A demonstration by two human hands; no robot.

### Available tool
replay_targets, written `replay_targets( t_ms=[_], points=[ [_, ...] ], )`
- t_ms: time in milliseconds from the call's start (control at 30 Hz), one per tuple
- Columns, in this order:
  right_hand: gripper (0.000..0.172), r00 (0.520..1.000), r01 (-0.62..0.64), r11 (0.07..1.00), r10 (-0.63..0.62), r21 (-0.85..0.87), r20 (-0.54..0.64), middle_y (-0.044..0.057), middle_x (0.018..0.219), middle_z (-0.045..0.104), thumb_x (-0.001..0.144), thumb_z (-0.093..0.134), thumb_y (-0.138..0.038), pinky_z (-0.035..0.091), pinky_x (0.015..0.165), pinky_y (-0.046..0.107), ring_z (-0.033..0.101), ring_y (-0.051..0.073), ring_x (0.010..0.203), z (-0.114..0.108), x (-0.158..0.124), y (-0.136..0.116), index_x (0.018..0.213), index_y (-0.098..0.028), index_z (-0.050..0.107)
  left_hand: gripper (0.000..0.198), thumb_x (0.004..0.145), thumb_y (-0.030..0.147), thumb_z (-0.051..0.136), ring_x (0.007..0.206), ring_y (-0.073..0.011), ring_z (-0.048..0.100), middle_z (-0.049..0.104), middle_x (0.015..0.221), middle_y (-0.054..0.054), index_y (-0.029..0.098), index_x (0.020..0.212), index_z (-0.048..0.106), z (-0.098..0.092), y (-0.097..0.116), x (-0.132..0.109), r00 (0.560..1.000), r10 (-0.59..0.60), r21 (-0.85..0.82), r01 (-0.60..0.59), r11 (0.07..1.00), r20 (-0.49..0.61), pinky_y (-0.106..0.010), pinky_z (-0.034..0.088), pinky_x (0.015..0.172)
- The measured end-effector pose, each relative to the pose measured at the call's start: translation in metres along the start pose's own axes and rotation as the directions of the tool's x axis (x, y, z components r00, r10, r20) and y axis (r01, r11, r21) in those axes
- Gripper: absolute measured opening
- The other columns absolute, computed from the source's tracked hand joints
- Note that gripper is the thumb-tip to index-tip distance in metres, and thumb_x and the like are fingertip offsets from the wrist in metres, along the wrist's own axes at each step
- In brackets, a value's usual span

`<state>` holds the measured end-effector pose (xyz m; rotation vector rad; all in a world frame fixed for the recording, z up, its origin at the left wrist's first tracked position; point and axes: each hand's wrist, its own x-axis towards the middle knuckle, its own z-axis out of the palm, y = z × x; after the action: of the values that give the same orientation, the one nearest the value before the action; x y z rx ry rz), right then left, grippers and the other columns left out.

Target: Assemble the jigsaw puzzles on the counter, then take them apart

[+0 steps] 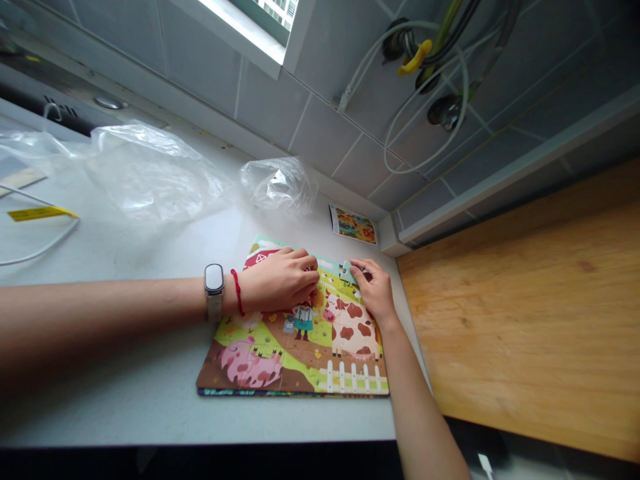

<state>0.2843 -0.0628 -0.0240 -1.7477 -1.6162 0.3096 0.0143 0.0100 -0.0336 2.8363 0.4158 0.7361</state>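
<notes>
Wall: grey rectangular tiles (200, 47) behind a smooth white counter (150, 393).
Farm puzzle: flat, colourful cardboard jigsaw (320, 347) lying on the counter near its front edge, showing a pink pig and a brown-spotted cow.
Left hand: bare left hand (283, 277) resting over the jigsaw's upper middle, fingers curled down; whether they grip anything cannot be told.
Right hand: bare right hand (376, 290) at the jigsaw's upper right, thumb and fingers pinched closed on a small pale-blue puzzle piece (346, 272).
Back of counter: crumpled clear plastic bag (150, 177), small colourful printed card (354, 225).
</notes>
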Motion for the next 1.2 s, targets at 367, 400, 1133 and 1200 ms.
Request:
replay_targets(
  t_ms=[367, 400, 1133, 1200],
  points=[
    [0.027, 0.995, 0.074, 0.982, -0.060, -0.176, 0.082, 0.009, 0.117, 0.073, 0.097, 0.062, -0.043, 0.046, 0.107, 0.046, 0.060, 0.028, 0.115, 0.001, -0.004, 0.003, 0.109, -0.028, 0.082, 0.025, 0.104, 0.029, 0.051, 0.087, -0.0205, 0.058, 0.068, 0.097, -0.007, 0.019, 0.087, 0.067, -0.002, 0.000, 0.000, 1.000, 0.004, -0.018, -0.004, 1.000, -0.015, -0.036, 0.045, 0.078],
    [0.028, 0.995, 0.070, 0.981, -0.056, -0.183, 0.084, 0.009, 0.118, 0.072, 0.097, 0.062, -0.043, 0.045, 0.107, 0.046, 0.060, 0.028, 0.116, 0.000, -0.004, 0.004, 0.110, -0.028, 0.082, 0.025, 0.104, 0.028, 0.051, 0.087, -0.0204, 0.058, 0.068, 0.097, -0.007, 0.018, 0.087, 0.067, -0.002, 0.001, 0.000, 1.000, 0.003, -0.026, -0.004, 1.000, -0.017, -0.036, 0.045, 0.078],
    [0.030, 0.997, -0.028, 0.995, 0.035, -0.099, 0.075, 0.011, 0.125, 0.069, 0.093, 0.068, -0.045, 0.045, 0.111, 0.045, 0.062, 0.028, 0.121, 0.004, -0.004, 0.016, 0.112, -0.026, 0.081, 0.026, 0.104, 0.029, 0.049, 0.087, -0.0198, 0.059, 0.068, 0.099, -0.007, 0.018, 0.089, 0.067, -0.003, 0.001, 0.000, 1.000, 0.021, 0.018, -0.021, 1.000, 0.003, -0.035, 0.045, 0.078],
    [0.029, 0.997, -0.027, 0.995, 0.033, -0.092, 0.068, 0.011, 0.125, 0.069, 0.092, 0.069, -0.045, 0.045, 0.110, 0.045, 0.063, 0.027, 0.121, 0.004, -0.004, 0.018, 0.112, -0.026, 0.081, 0.025, 0.104, 0.029, 0.050, 0.086, -0.0199, 0.058, 0.067, 0.098, -0.007, 0.018, 0.089, 0.066, -0.003, 0.002, 0.000, 0.999, 0.041, 0.031, -0.042, 0.999, 0.005, -0.036, 0.046, 0.078]
  ],
)
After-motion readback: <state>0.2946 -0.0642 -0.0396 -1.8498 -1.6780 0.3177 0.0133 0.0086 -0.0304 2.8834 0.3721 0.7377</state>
